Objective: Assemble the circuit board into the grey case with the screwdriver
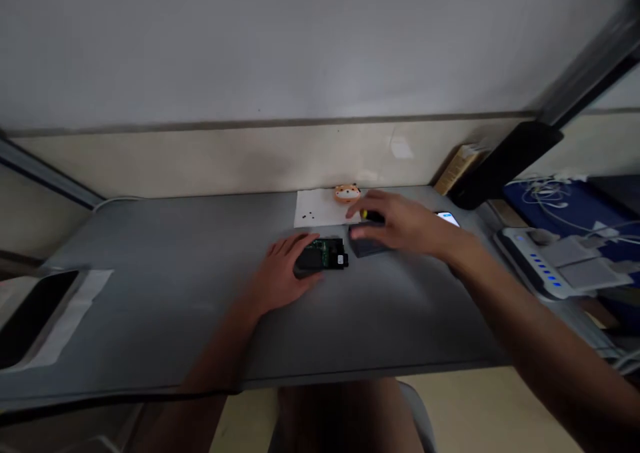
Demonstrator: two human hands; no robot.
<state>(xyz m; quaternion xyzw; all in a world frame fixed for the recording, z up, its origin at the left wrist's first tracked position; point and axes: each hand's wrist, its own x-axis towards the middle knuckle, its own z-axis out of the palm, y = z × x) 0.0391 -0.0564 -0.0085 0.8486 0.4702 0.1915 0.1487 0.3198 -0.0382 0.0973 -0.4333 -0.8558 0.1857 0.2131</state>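
Observation:
On the grey desk, my left hand (pixel 283 273) is closed round an opened black electronic device (pixel 313 258), whose green circuit board shows at its right end. To the right, my right hand (pixel 395 220) holds what looks like a screwdriver (pixel 373 216), black with a yellow end; its tip cannot be made out. Below that hand lies a dark grey casing (pixel 367 245), partly hidden by the fingers. Behind the device, several tiny black screws (pixel 307 215) rest on a sheet of white paper (pixel 320 200).
An orange and white animal-face case (pixel 347 193) sits at the paper's back edge. A lit phone (pixel 447 218) lies beyond my right wrist. Farther right are a power strip (pixel 540 266) with plugs and a black upright object (pixel 505 166). A dark tablet-like slab (pixel 37 316) lies at left.

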